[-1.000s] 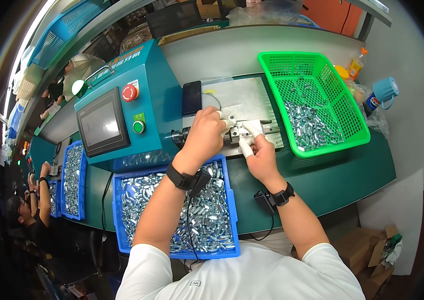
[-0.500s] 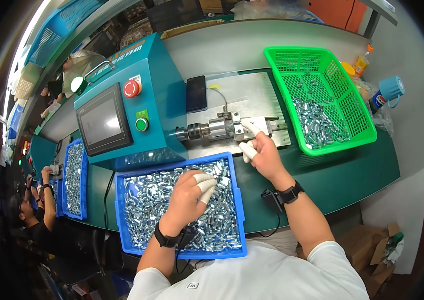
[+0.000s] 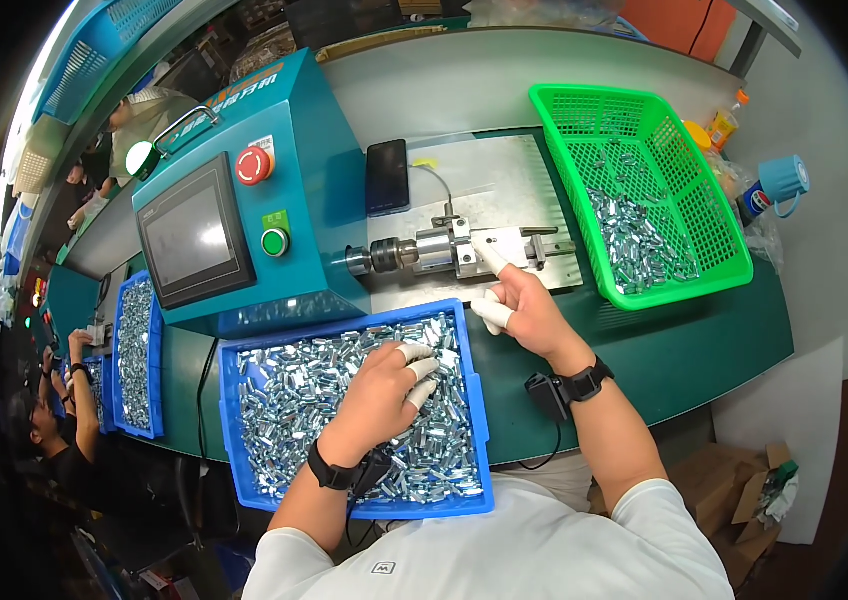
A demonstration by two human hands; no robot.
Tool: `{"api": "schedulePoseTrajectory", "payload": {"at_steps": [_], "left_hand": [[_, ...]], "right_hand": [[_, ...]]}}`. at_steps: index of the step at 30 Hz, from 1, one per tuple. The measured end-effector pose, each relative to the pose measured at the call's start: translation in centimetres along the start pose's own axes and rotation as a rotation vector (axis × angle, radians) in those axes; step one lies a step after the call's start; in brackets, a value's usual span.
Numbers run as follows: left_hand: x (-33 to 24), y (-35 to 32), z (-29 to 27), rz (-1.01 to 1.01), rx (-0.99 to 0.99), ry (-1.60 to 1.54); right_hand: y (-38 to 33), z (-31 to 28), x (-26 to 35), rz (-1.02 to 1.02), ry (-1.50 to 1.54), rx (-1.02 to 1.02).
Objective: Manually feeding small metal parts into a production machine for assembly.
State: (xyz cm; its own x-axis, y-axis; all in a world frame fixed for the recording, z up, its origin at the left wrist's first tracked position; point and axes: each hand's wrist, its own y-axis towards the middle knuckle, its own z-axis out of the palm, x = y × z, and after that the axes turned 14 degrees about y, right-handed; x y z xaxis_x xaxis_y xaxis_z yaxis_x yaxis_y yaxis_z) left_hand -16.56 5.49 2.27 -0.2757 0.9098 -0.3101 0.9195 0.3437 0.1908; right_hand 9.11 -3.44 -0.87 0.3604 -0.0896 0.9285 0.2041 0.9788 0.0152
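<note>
My left hand (image 3: pixel 379 395), white covers on its fingertips, is over the blue tray (image 3: pixel 485 440) of small shiny metal pieces (image 3: pixel 294 400). Its fingers and thumb are bent together among the pieces; what they grip, if anything, I cannot make out. My right hand (image 3: pixel 529 310) is beside the metal clamping fixture (image 3: pixel 500 247), index finger stretched out to the block's front edge. Its thumb is held apart from that finger, and nothing shows between them. Left of the fixture, a dark chuck (image 3: pixel 384 256) sticks out of the teal machine (image 3: pixel 319 200).
A green basket (image 3: pixel 569 190) with more metal pieces stands right of the fixture. A phone (image 3: pixel 387 177) lies on the metal plate behind the chuck. The machine carries a screen (image 3: pixel 184 230), a red button (image 3: pixel 254 165) and a green button (image 3: pixel 275 241). Another person (image 3: pixel 64 440) works far left.
The view has shifted slightly. My left fingers have lowered a little into the pieces. The right index finger stays at the fixture, whose sliding part at the right now sits differently.
</note>
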Motion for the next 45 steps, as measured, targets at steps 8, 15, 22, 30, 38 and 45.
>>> {"api": "schedulePoseTrajectory", "payload": {"at_steps": [8,15,22,30,38,45], "left_hand": [[0.0,0.0,-0.1,0.003,0.01,0.006],[0.1,0.0,0.0,0.01,0.003,0.003],[0.0,-0.1,0.0,0.017,-0.015,0.012],[-0.2,-0.3,0.4,0.009,-0.051,-0.022],[0.4,-0.8,0.6,0.011,-0.05,-0.034],[0.4,-0.7,0.6,0.028,-0.062,-0.046]], "right_hand": [[0.0,0.2,0.1,0.017,0.048,0.011],[-0.1,0.3,0.2,0.013,0.032,0.011],[0.1,-0.6,0.5,0.019,-0.023,0.006],[0.4,-0.8,1.0,-0.038,-0.07,-0.11],[0.6,0.6,3.4,-0.435,-0.892,-0.281],[1.3,1.8,4.7,-0.443,-1.223,-0.066]]}}
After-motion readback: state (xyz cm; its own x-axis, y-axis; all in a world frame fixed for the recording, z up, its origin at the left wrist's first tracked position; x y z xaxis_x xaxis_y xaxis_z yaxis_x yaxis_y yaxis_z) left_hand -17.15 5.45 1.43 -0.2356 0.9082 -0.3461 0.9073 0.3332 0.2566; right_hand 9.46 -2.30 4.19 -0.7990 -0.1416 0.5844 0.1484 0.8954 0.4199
